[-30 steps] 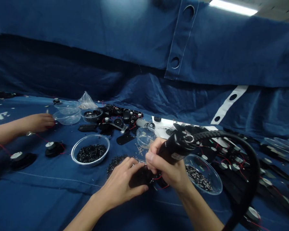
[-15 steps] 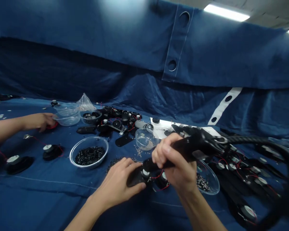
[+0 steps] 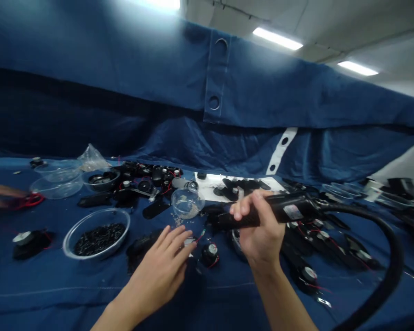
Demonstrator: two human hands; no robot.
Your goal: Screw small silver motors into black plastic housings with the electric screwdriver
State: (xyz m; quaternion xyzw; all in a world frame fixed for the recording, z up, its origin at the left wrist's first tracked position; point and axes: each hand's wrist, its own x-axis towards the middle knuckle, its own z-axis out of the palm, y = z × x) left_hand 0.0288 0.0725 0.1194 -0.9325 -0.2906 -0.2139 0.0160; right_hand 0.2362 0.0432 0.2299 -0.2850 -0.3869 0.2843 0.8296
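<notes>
My right hand [image 3: 260,225] is wrapped round a black corded power tool that looks like an electric screwdriver [image 3: 281,208], held level above the cloth with its blurred tip pointing left. Low over the cloth, my left hand [image 3: 163,264] has its fingers stretched out. Beneath and beside those fingers is a dark heap [image 3: 141,248], too blurred to make out. A small black speaker [image 3: 209,254] with a red wire rests just right of my left fingertips. A clear bowl of black screws [image 3: 96,234] stands to the left.
Another person's hand [image 3: 2,195] touches a red ring-like thing [image 3: 33,199] at far left. A clear tub [image 3: 188,203] has small bits spilled beside it. Black parts with speakers [image 3: 308,276] cover the right side. The tool's thick cord [image 3: 393,257] arcs down at right.
My left hand has come away from the black part with a speaker it was on. The tool in my right hand has lifted off and turned more level. The view has shifted right.
</notes>
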